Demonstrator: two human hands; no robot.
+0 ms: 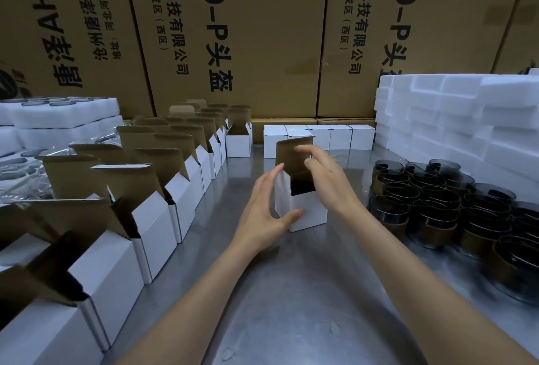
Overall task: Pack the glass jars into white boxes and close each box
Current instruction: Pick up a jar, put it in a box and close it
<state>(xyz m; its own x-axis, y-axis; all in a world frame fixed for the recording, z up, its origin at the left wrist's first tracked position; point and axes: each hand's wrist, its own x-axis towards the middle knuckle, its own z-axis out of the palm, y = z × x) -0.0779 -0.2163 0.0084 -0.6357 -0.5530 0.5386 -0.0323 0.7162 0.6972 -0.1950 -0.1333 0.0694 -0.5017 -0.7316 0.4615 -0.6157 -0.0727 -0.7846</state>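
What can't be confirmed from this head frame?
- Contents of the open white box: dark inside, partly hidden by right hand.
- Its left wall: covered by left hand.
- Glass jars count: cut off by the right edge.
- Left-row boxes: flaps hide interiors.

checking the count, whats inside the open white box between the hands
Inside the open box something dark and glossy shows at the mouth, probably a glass jar. Its shape and whatever lies beneath are hidden by the box walls and the right hand.
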